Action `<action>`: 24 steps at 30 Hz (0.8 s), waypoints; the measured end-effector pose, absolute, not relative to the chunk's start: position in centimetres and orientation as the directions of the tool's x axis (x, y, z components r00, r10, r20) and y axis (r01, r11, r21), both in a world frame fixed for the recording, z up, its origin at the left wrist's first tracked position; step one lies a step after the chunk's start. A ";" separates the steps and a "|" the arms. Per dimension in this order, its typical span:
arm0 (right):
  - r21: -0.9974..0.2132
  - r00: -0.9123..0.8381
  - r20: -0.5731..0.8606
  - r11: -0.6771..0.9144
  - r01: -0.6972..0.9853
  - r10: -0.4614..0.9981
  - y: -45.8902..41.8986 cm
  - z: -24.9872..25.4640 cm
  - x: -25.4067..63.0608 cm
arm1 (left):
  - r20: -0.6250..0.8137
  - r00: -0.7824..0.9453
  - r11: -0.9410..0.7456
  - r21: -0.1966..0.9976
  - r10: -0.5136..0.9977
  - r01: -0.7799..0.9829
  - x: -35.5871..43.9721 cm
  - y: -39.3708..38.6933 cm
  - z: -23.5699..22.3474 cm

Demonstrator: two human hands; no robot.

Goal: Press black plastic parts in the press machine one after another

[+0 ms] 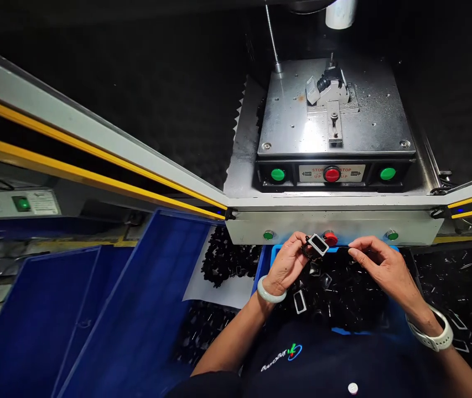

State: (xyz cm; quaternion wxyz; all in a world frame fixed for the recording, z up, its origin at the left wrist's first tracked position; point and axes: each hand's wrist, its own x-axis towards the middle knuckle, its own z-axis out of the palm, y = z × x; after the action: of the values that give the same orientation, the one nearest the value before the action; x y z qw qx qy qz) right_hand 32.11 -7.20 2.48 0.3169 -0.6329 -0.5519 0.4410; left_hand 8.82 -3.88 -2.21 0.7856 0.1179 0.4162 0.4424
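Observation:
My left hand [289, 261] is closed on a small black part with a silver rectangular rim [317, 244], held up by its edge between thumb and fingers. To the right, my right hand [380, 266] has thumb and forefinger pinched together. A tiny dark bit seems to show at those fingertips, too small to name. Beneath both hands sits a blue bin [278, 251] full of black parts, and a loose silver-rimmed part [300, 302] lies among them. On the machine's metal plate, a black part [330, 80] rests in a metal fixture [335, 98].
A control box with a red stop button [332, 174] and green buttons [278, 175] fronts the plate. More buttons line the white front panel [246, 226]. Black parts lie on a white sheet [202, 282] at left. Yellow-striped frames [94, 171] flank the opening.

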 end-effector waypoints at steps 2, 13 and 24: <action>-0.887 -0.020 -0.192 -0.165 0.431 0.981 -7.1 2.2 32.2 | -0.556 0.253 0.582 0.561 0.792 -0.588 8.9 -3.9 -2.3; -0.871 -0.028 0.044 0.052 0.488 0.999 -6.6 5.0 30.3 | -0.450 0.174 0.466 0.697 0.876 -0.545 10.1 -4.1 -1.1; -0.858 -0.098 -0.016 0.037 0.512 0.995 -5.2 5.6 30.4 | -0.365 0.104 0.375 0.838 0.925 -0.396 10.7 -3.6 0.5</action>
State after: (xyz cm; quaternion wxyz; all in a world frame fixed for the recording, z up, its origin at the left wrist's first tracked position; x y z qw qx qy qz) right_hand 30.36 -5.22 5.58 0.3259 -0.5870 -0.6420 0.3703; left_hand 10.66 -3.64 0.53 0.6864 0.2843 0.4652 0.4812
